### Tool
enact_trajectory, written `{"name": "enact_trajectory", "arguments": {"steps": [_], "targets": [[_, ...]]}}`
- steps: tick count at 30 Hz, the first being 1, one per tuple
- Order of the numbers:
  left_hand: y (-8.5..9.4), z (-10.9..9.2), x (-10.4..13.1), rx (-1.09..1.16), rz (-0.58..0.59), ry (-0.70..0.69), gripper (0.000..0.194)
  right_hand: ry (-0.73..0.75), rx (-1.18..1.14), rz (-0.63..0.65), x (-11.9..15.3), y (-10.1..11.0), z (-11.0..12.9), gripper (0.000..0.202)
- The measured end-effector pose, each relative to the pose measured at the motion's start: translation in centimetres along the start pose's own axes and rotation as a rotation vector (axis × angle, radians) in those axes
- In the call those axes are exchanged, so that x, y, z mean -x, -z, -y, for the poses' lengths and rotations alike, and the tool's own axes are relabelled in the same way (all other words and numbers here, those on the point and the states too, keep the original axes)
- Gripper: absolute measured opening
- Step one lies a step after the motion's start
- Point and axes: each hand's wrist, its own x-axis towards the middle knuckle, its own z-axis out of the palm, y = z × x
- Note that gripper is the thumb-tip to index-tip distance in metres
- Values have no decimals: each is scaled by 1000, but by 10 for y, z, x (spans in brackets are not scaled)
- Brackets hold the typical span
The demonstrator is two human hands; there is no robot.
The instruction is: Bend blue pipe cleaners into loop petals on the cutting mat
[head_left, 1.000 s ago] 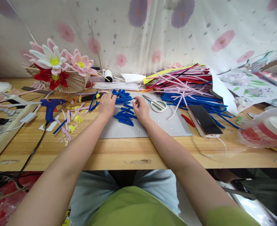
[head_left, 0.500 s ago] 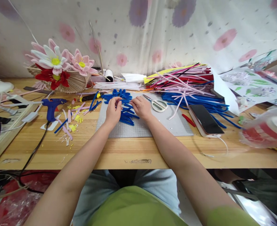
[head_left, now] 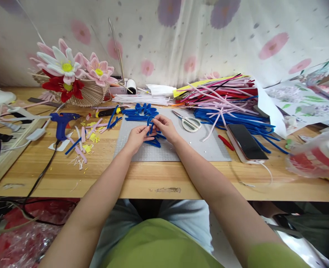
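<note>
Wooden surface [head_left: 142,183] carries a gray mat [head_left: 213,150]; above it, the left hand [head_left: 138,137] and right hand [head_left: 165,127] both pinch a blue fuzzy strip [head_left: 149,121], on the near side of the blue loops [head_left: 146,109]. Current step appears to be bending the strip; the next move calls for a steady left pinch while the right fingers guide the fold.

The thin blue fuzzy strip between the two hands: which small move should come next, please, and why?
Perhaps bring the ends of the thin blue fuzzy strip together: the bare left hand and bare right hand both pinch it, it looks bent, and looped blue fuzzy pieces lie beyond it on the flat grey mat.
</note>
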Motion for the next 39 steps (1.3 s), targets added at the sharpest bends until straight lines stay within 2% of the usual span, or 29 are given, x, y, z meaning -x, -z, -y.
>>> {"name": "enact_trajectory", "arguments": {"steps": [4, 11, 25, 39], "targets": [[2, 1, 4, 25, 30, 51, 14, -51, -5, 32, 2, -1, -2, 40], [-1, 3, 5, 4, -8, 90, 11, -8, 16, 67, 2, 3, -5, 38], [0, 5, 7, 22, 14, 99, 10, 15, 75, 4, 0, 1, -10, 33], [0, 4, 7, -5, 12, 99, 8, -29, 34, 16, 3, 1, -9, 31]]}}
